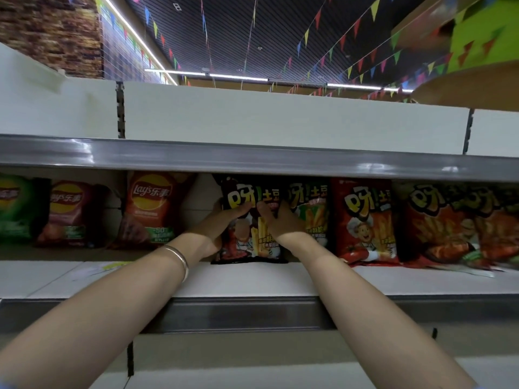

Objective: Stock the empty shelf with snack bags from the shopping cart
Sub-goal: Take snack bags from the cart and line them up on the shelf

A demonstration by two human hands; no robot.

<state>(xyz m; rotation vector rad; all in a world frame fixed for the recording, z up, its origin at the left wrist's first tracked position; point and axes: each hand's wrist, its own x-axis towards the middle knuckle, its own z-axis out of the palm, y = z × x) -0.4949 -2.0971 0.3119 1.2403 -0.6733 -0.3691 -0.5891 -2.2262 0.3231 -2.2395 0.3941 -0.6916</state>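
Head view: black snack bag (248,220) upright on white shelf (252,279), dead centre of frame, base on the shelf board. Left hand (224,220) at bag's 9 o'clock edge, fingers curled round its upper left side, thumb across the front. Right hand (276,221) at bag's 3 o'clock, fingers pinching the front near the top. Silver bangle (179,258) on left wrist. Touching at 3 o'clock: green-and-yellow bag (311,209), partly hidden behind right hand; next red bag (365,220), then overlapping orange-red bags (455,223) at far 3 o'clock. At 9 o'clock, apart from black bag: orange Lay's bag (151,209), pink Lay's bag (67,214), green bag (14,206). At 12 o'clock: grey shelf rail (252,158), coloured pennant strings (351,32) under ceiling.
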